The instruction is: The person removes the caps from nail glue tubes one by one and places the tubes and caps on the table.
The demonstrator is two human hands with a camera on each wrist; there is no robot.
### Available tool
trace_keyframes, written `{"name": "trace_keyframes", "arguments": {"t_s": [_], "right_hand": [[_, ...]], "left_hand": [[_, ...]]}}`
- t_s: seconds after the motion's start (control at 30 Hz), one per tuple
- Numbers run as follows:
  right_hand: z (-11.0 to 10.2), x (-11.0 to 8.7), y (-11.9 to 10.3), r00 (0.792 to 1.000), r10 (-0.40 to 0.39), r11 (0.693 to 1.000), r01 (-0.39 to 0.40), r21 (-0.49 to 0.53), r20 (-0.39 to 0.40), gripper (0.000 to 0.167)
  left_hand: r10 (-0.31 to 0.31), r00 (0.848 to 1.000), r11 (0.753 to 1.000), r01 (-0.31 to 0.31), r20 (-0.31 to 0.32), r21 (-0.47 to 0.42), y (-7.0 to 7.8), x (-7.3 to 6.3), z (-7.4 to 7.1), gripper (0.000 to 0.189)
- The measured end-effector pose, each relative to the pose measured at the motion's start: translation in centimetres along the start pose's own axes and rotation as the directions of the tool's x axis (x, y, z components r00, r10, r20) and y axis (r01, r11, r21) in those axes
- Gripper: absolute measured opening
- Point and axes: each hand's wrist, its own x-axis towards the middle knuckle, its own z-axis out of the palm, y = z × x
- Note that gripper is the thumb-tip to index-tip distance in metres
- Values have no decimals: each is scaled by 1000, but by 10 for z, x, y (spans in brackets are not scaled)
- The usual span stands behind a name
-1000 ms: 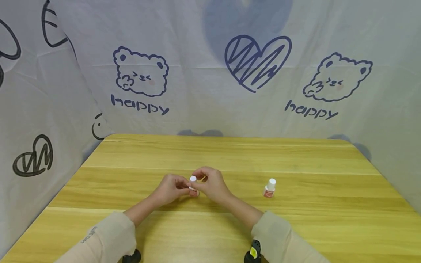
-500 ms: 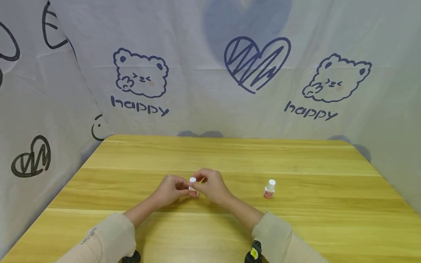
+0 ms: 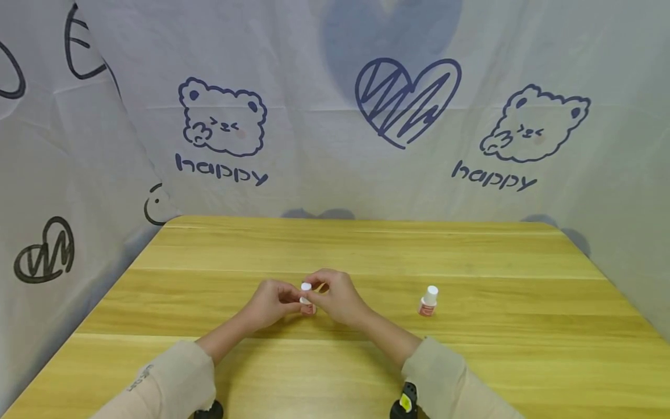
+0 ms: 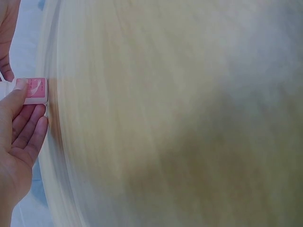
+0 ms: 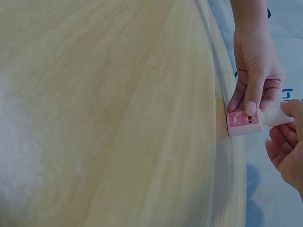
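Observation:
A small white bottle point(image 5: 244, 129) with a pink label stands upright on the wooden table in front of the person. My left hand point(image 3: 270, 304) grips its body, with the thumb on the label and the fingers behind. At its top, my right hand point(image 3: 339, 298) pinches the tall white cap point(image 5: 278, 117) between thumb and fingers. A strip of white neck shows between cap and body in the right wrist view. The left wrist view shows the pink label point(image 4: 36, 88) beside the left thumb; most of the cap is cut off there.
A second small bottle point(image 3: 428, 302), white-capped with a pink label, stands upright to the right of the hands. Behind the wooden table point(image 3: 366, 247) hangs a white cloth point(image 3: 314, 145) with bear and heart drawings. More cloth hangs at both sides.
Both hands keep their places and their hold on the bottle and its cap. The second bottle has not moved; the head view has shifted very slightly.

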Motion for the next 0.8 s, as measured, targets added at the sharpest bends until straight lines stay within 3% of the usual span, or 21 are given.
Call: {"name": "trace_keyframes", "arguments": {"t_s": [0.53, 0.8], "right_hand": [[-2, 1, -1, 999, -5, 1000, 4, 12, 53, 22], [-1, 0, -1, 1000, 12, 1000, -12, 24, 24, 27]], "left_hand": [[7, 1000, 1000, -7, -2, 23, -1, 0, -1, 11], [8, 1000, 1000, -8, 3, -3, 1, -1, -1, 12]]}}
